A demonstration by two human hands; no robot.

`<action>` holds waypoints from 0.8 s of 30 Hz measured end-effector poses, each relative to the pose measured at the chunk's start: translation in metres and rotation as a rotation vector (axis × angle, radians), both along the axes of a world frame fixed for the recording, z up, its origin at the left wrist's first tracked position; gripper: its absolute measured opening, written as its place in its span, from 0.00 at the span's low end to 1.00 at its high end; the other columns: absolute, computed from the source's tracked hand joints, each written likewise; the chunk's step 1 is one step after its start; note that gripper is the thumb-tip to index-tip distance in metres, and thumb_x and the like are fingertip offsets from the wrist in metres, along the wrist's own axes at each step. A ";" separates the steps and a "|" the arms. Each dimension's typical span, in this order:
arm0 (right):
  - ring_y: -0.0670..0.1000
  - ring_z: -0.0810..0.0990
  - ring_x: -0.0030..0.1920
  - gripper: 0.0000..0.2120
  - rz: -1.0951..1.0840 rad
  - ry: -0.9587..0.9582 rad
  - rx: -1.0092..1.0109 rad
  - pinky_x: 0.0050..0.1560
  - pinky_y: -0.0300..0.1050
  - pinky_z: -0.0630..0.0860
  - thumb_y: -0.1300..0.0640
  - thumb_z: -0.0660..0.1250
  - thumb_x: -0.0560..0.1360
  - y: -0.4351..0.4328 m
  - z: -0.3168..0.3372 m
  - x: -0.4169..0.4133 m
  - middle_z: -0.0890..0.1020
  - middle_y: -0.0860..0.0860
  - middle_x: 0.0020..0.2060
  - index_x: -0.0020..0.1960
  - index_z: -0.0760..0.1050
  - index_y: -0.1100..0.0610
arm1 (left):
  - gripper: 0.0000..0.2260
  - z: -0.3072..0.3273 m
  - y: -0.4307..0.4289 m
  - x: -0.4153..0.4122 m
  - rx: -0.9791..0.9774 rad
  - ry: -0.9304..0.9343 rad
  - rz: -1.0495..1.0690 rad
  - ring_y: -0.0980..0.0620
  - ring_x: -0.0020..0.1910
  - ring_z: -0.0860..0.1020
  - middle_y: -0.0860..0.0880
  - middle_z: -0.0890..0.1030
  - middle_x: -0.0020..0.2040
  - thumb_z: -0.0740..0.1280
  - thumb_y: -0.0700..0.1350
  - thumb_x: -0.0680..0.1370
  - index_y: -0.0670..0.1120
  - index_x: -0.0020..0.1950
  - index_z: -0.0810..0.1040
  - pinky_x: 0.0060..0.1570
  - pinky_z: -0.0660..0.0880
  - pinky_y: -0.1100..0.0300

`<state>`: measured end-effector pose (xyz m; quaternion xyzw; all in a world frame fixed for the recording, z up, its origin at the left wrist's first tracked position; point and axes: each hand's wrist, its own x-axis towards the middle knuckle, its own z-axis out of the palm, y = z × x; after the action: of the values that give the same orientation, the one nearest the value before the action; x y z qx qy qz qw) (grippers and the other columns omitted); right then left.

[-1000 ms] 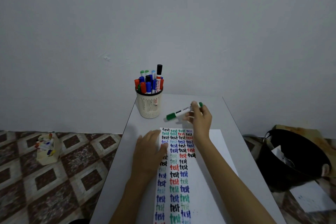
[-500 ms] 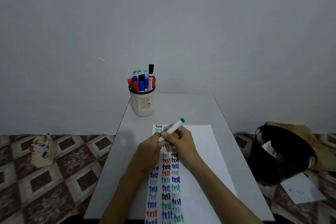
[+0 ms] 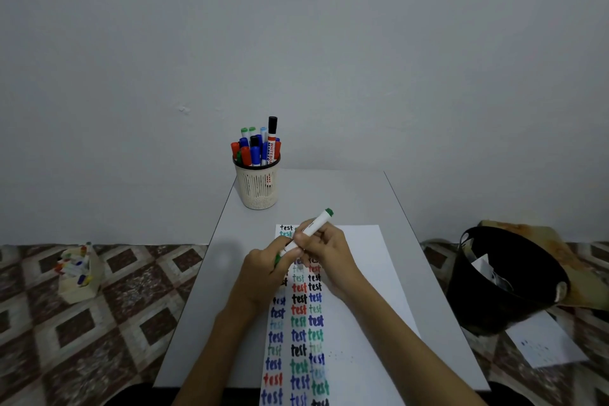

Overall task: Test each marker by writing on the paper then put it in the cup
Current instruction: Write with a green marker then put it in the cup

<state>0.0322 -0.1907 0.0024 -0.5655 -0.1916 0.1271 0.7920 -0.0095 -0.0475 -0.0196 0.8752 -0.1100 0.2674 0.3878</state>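
Marker: white barrel with green ends, held slanted above the top of the paper, far green end toward the cup; the print on the barrel is too small to read.
Right hand: fingers curled round the middle of the barrel.
Left hand: fingertips pinch the near green end, the cap; whether the cap sits on or is drawn off I cannot tell.
Hands: together, touching each other, both clamped on the one marker.
Paper: white sheet flat on the tabletop, with three columns of the word "test" in black, green, blue and red along its left part.
Cup: cream, slotted, at the far left corner of the tabletop, well apart from the hands, packed with upright markers capped red, blue, green and black.
Tallest marker: black cap, red lettering "WHITEBOA", the rest hidden.
Floor: patterned tiles; a box of coloured markers on the left, a black bin on the right, an ink-dotted sheet beside it.
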 end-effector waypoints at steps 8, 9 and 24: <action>0.53 0.78 0.30 0.07 -0.222 -0.027 0.067 0.28 0.40 0.76 0.66 0.70 0.73 -0.016 0.019 0.008 0.81 0.60 0.36 0.43 0.71 0.63 | 0.03 0.005 -0.004 -0.006 -0.057 0.095 0.066 0.58 0.27 0.77 0.51 0.76 0.28 0.61 0.48 0.79 0.51 0.51 0.73 0.25 0.69 0.69; 0.55 0.79 0.32 0.08 -0.279 0.017 0.133 0.29 0.41 0.78 0.67 0.69 0.74 -0.022 0.018 0.012 0.80 0.60 0.36 0.42 0.69 0.62 | 0.03 0.004 -0.004 -0.005 -0.061 0.107 0.101 0.58 0.29 0.77 0.52 0.76 0.30 0.61 0.45 0.79 0.51 0.51 0.73 0.26 0.69 0.69; 0.48 0.73 0.23 0.18 -0.291 0.096 -0.228 0.22 0.38 0.67 0.77 0.66 0.69 -0.037 -0.010 -0.001 0.72 0.51 0.23 0.33 0.63 0.59 | 0.14 -0.021 0.006 0.013 0.126 0.011 0.080 0.59 0.45 0.71 0.49 0.79 0.45 0.58 0.41 0.71 0.42 0.53 0.77 0.49 0.64 0.78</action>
<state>0.0309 -0.2272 -0.0077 -0.6665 -0.0544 0.0590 0.7411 0.0032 -0.0412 -0.0403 0.9030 -0.0894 0.2703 0.3218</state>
